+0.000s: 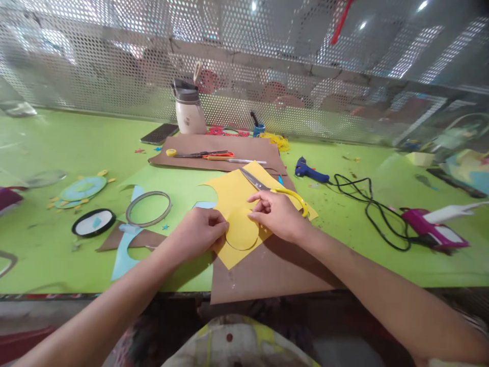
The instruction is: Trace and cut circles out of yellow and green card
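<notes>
Paper (244,204), yellow, lies on brown card (267,270) at the near edge of the green worktop (57,250), and both my hands are on it. My left hand (200,232) pinches its near left edge, thumb and fingers closed on the sheet beside a drawn circle (241,235). My right hand (277,214) presses fingertips on the paper just right of that circle, fingers curled, gripping nothing that I can tell. Scissors (275,189) with yellow handles rest on the sheet just behind my right hand. A tape ring (148,208) sits to the left, a blue glue gun (309,171) farther right.
</notes>
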